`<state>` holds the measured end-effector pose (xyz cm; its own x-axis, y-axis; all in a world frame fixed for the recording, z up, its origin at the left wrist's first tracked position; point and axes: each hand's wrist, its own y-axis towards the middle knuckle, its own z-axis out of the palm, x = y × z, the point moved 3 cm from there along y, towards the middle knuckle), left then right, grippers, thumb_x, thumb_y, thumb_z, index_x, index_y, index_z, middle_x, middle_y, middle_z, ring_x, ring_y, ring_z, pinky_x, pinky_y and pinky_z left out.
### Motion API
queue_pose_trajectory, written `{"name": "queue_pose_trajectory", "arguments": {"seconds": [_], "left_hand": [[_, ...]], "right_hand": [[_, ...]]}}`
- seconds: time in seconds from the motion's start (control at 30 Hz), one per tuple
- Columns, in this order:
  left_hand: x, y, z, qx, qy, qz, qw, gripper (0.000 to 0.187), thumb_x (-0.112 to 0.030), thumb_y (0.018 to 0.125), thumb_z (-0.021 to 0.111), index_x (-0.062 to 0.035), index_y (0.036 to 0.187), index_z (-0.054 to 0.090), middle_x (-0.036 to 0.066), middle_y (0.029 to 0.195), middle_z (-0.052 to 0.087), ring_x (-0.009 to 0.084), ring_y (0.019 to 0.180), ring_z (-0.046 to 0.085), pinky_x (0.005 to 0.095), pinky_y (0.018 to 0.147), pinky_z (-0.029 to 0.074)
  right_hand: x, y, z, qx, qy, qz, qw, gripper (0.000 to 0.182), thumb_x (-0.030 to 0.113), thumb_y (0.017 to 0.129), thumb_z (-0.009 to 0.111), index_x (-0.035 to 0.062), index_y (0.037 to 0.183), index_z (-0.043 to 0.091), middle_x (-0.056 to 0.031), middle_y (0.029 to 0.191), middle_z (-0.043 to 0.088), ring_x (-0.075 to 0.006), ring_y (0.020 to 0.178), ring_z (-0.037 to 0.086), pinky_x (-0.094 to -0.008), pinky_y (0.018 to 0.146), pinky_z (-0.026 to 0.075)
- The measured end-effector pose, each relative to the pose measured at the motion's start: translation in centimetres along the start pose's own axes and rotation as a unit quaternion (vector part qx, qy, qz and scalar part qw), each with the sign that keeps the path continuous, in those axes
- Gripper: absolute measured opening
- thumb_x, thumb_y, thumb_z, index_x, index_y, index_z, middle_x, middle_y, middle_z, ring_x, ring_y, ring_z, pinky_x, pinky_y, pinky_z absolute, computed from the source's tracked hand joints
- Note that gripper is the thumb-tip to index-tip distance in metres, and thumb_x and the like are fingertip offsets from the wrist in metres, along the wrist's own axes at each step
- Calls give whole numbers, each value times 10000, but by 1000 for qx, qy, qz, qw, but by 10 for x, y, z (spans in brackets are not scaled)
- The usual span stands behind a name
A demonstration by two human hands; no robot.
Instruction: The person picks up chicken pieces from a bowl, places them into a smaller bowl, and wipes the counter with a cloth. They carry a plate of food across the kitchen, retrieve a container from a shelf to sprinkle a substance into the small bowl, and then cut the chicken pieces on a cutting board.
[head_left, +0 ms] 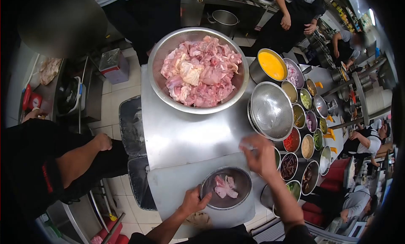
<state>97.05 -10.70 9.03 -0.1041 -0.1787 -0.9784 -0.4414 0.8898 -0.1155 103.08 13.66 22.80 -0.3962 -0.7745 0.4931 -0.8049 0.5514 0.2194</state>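
My left hand (pixel 196 200) grips the left rim of a small steel bowl (pixel 246 196), its thumb over the edge. A few pieces of pale pink raw meat (pixel 225 186) lie in this bowl, which rests on a grey cutting board (pixel 168 180). My right hand (pixel 258 154) is raised to the upper right of the bowl, slightly blurred, its fingers curled; whether something is between them is too blurred to tell. Further up, a large steel bowl (pixel 158 90) holds a heap of raw meat (pixel 202 71).
Right of my right hand stand several steel containers of chopped ingredients. Beyond it are a perforated steel bowl (pixel 272 111) and a pot of yellow liquid (pixel 272 64). Black bins (pixel 130 130) stand along the table's left edge. Co-workers are at the left, top and right.
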Motion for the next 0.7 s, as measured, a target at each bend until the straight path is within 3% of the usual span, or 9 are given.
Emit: {"name": "queue_pose_trajectory", "arguments": {"seconds": [0.1,0.2,0.27,0.33,0.4,0.5,0.57,0.67,0.7], "left_hand": [[3,-4,2,-20,14,29,999,347,-221,801,639,34,1029,581,202,776,639,369,691,648,386,604,523],[10,-7,5,-10,25,18,999,391,-206,784,639,65,1056,564,210,796,636,370,671,643,388,607,526],[11,-7,5,-71,49,61,994,317,-207,774,650,19,992,606,166,707,623,313,603,639,366,554,511],[12,-8,6,-70,47,54,995,318,-197,766,646,23,993,605,169,709,622,315,600,638,364,551,511],[10,-9,5,-68,45,48,996,319,-187,759,642,26,993,604,172,711,622,316,597,637,363,548,511],[8,-6,4,-27,43,49,998,474,-187,759,645,105,1114,530,222,769,622,370,617,630,382,564,522],[11,-9,4,-18,48,38,998,468,-181,755,646,100,1111,533,222,754,619,372,596,624,387,552,518],[16,-13,5,-2,62,26,998,459,-182,751,649,92,1102,538,210,722,617,368,576,620,392,540,514],[15,-13,4,-2,63,26,998,459,-182,751,649,92,1102,538,210,722,617,368,576,620,392,540,514]], "right_hand": [[-36,95,0,-99,-80,8,992,159,115,748,665,34,885,661,-163,801,580,-352,834,564,-412,754,453],[-53,169,17,-62,-32,80,994,188,148,766,622,19,894,672,-192,841,634,-354,836,612,-396,766,474],[-51,183,40,-73,-7,95,993,203,155,768,609,18,901,675,-201,861,651,-351,839,629,-389,769,482],[-34,187,64,-21,100,174,979,248,164,765,595,30,960,670,-212,910,657,-347,866,641,-383,785,489],[-20,187,86,-54,148,194,968,254,157,764,592,23,969,661,-198,888,663,-346,848,641,-390,776,489],[7,172,111,20,242,215,946,256,110,760,587,0,983,645,-182,866,666,-348,871,630,-397,793,478],[26,160,112,-81,236,34,968,250,59,748,591,-16,981,638,-162,831,665,-345,889,615,-396,806,467],[19,151,105,-26,163,2,986,311,38,773,625,45,1083,647,-146,880,675,-244,844,639,-309,758,493],[17,151,93,3,224,17,975,240,40,745,602,-4,975,651,-195,931,645,-348,877,606,-397,817,472]]}}
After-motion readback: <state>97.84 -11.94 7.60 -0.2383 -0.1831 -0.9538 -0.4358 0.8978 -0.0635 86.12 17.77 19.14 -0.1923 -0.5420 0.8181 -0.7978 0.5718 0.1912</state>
